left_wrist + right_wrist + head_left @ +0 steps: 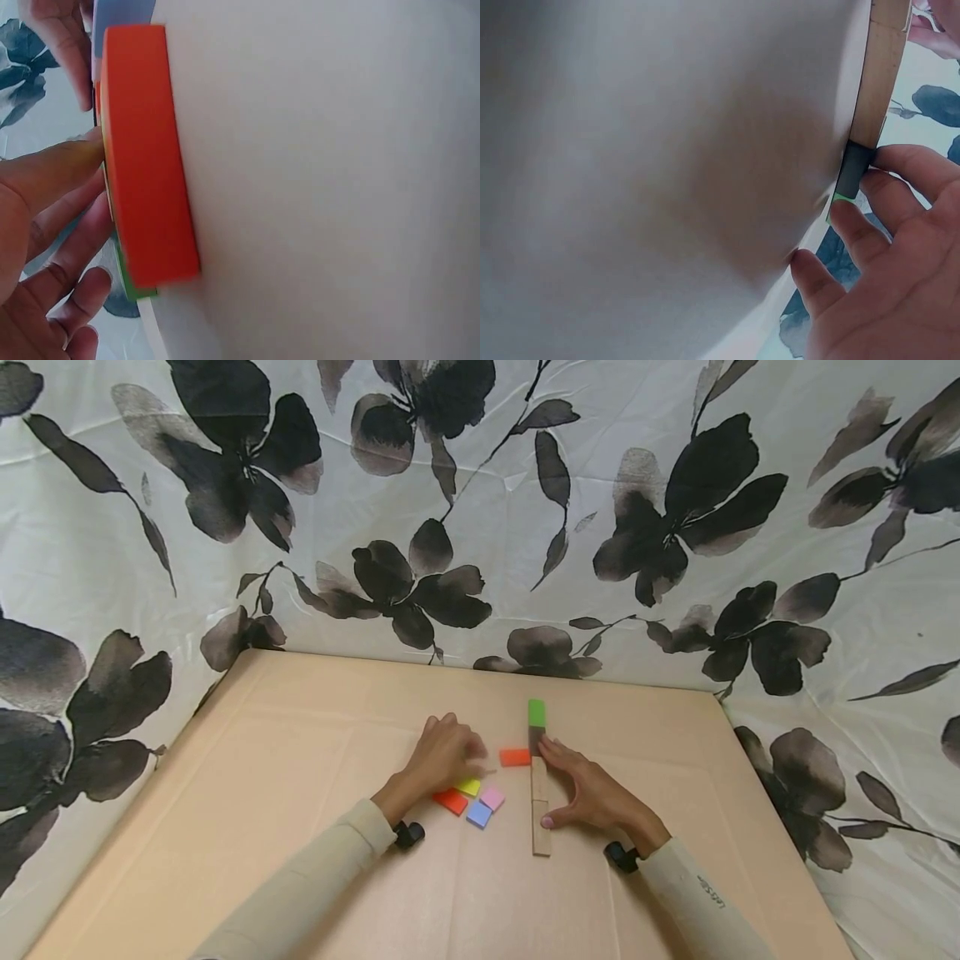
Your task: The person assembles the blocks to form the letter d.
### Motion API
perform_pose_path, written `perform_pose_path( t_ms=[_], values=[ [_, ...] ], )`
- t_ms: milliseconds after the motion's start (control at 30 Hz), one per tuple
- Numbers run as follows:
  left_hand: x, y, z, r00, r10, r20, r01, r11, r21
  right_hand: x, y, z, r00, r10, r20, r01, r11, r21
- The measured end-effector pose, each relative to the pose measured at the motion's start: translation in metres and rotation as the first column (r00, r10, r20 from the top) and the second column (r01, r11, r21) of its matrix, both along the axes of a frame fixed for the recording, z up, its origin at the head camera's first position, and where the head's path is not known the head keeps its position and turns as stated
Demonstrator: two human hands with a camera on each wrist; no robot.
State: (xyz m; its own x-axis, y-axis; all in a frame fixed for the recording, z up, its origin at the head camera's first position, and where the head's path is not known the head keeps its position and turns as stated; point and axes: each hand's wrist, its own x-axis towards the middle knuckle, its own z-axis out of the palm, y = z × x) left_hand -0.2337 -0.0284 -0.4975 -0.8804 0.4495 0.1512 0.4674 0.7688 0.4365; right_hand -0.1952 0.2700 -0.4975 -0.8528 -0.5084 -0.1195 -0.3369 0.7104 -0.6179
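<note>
A narrow row of blocks stands upright in the head view: a green block [537, 712], a dark block [536, 741], then two plain wooden blocks [539, 778]. My right hand [596, 789] rests along its right side, fingertips at the dark block and thumb against the lower wood. An orange-red block [514, 757] lies crosswise at the row's left. My left hand [444, 753] is over a small cluster, its thumb and fingers near a yellow block [469, 787]; no held thing shows. A red block [150, 157] partly hides these fingertips in the left wrist view.
Beside the yellow block lie a pink block [492, 798] and a blue block [479, 814]. Everything sits on a tan board-like table top [337, 877]. A floral cloth [510, 493] hangs behind its far edge and sides.
</note>
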Motion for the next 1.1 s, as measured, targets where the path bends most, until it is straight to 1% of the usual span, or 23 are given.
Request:
perform_pose_path(
  t_ms=[133, 367, 767, 900, 1100],
  values=[
    [-0.0010, 0.0059, -0.0033, 1.000, 0.001, -0.006, -0.001, 1.000, 0.005, 0.0001, -0.0001, 0.0000, 1.000, 0.010, -0.007, -0.010, 1.000, -0.014],
    [0.0003, 0.0090, -0.0012, 1.000, 0.016, -0.013, -0.016, 0.999, 0.030, -0.0004, 0.0004, -0.0001, 1.000, 0.021, -0.016, -0.021, 1.000, -0.021],
    [-0.0005, 0.0104, 0.0004, 0.999, 0.032, -0.008, -0.032, 0.999, 0.031, -0.0019, 0.0016, -0.0002, 1.000, 0.021, -0.021, -0.022, 1.000, -0.021],
    [0.0008, 0.0098, 0.0025, 0.999, 0.033, -0.002, -0.032, 0.999, 0.041, -0.0024, 0.0019, -0.0004, 1.000, 0.022, -0.019, -0.022, 0.999, -0.023],
    [0.0063, 0.0028, 0.0054, 0.999, 0.041, -0.018, -0.041, 0.999, 0.015, -0.0034, 0.0024, -0.0009, 0.999, 0.026, -0.019, -0.026, 0.999, -0.018]
  ],
)
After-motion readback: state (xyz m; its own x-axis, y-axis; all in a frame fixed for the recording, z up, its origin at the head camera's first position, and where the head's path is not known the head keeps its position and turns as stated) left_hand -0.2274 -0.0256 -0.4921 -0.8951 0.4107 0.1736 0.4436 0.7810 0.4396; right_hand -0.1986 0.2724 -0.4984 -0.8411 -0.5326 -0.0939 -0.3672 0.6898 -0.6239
